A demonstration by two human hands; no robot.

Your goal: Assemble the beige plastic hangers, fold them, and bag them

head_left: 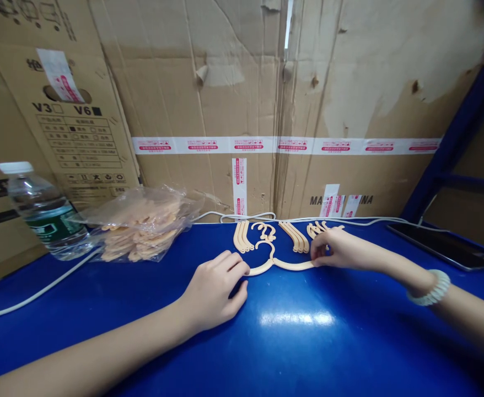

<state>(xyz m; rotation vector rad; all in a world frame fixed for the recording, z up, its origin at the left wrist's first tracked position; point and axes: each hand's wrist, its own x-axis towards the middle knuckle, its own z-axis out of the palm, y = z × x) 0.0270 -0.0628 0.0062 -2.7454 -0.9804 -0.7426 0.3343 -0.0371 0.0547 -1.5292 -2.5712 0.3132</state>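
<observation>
A peach-coloured clothes hanger (294,266) lies on the blue table, its hook pointing away from me and its two arms spread sideways. My left hand (215,286) has its fingers curled at the end of the left arm, which they partly cover. At the opposite end, my right hand (339,249) pinches the tip of the right arm. Just behind are two rows of loose hanger arms, a left row (242,237) and a right row (295,237). Between these rows lie several loose hooks (264,229). More curved peach pieces (317,227) are partly hidden behind my right hand.
A clear plastic bag (143,226) of peach pieces lies at the left, beside a water bottle (47,212). A white cable (39,295) crosses the table. Cardboard (209,182) walls the back. A dark flat device (440,245) lies at the right near a blue post (452,132).
</observation>
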